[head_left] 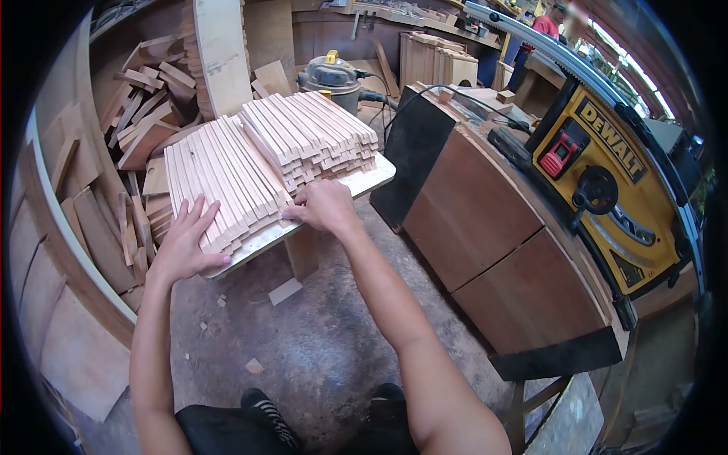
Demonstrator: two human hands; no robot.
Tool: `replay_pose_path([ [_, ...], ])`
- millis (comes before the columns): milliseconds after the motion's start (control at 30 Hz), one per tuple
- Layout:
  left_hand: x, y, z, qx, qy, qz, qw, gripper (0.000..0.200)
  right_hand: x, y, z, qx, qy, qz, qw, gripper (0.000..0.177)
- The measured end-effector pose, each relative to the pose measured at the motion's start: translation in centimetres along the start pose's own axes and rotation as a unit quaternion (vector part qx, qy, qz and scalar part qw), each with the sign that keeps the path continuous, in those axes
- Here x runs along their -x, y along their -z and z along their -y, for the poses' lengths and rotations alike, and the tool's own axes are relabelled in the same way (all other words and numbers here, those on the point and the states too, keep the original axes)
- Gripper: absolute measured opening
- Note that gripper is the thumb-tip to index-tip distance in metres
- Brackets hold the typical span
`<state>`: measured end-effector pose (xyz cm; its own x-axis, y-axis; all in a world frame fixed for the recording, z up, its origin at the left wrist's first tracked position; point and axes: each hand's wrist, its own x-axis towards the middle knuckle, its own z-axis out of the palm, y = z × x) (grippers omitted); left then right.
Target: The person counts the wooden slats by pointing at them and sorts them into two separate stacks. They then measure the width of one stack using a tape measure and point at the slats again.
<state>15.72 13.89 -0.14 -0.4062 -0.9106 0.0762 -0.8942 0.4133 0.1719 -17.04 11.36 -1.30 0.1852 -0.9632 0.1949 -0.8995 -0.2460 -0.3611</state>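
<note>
Cluttered wood shop, dusty concrete floor (334,341) below, small board (364,180) on a stool as the work surface. Spread over that board, two lots of thin wooden strips: a low fanned bundle (216,178) under the left hand (186,244), a taller stacked bundle (315,136) just beyond the right hand (322,206). Long axis of every strip running away from the hands, leaning slightly leftward, cut ends facing the body. Left hand open, fingers spread flat, palm pressed on the near ends of the fanned bundle. Right hand curled, fingertips at the strip ends in the seam between both bundles; pinching one strip or merely pushing, impossible to tell. Right of that hand, a yellow table saw (607,167); beyond the bundles, a shop vacuum (334,74); left of the left hand, heaped offcuts (144,114).
</note>
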Motion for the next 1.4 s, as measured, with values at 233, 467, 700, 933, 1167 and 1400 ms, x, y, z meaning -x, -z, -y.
replay_pose_path([
  [233, 0.4, 0.0, 0.6, -0.042, -0.035, -0.02, 0.998, 0.114, -0.4, -0.7, -0.3, 0.008, 0.027, 0.006, 1.0, 0.042],
  [467, 3.3, -2.3, 2.3, 0.085, -0.012, -0.175, 0.981, 0.121, -0.3, -1.1, -0.3, 0.013, 0.06, -0.033, 0.998, 0.043],
  [700, 4.7, -8.5, 1.1, 0.261, 0.039, -0.305, 0.915, 0.124, -0.3, -0.8, 0.3, 0.027, 0.052, -0.002, 0.998, 0.04],
  [933, 4.1, -9.3, 1.0, 0.285, 0.032, -0.329, 0.9, 0.118, -0.1, -1.1, 0.2, 0.028, 0.054, -0.03, 0.998, 0.041],
  [1167, 3.8, -9.7, 0.7, 0.313, 0.021, -0.353, 0.881, 0.111, -0.1, -1.4, 0.2, 0.032, 0.052, -0.041, 0.997, 0.041],
  [1400, 3.9, -9.6, 0.5, 0.288, 0.026, -0.367, 0.884, 0.113, 0.4, -1.1, 0.4, 0.02, 0.026, -0.034, 0.999, 0.039],
])
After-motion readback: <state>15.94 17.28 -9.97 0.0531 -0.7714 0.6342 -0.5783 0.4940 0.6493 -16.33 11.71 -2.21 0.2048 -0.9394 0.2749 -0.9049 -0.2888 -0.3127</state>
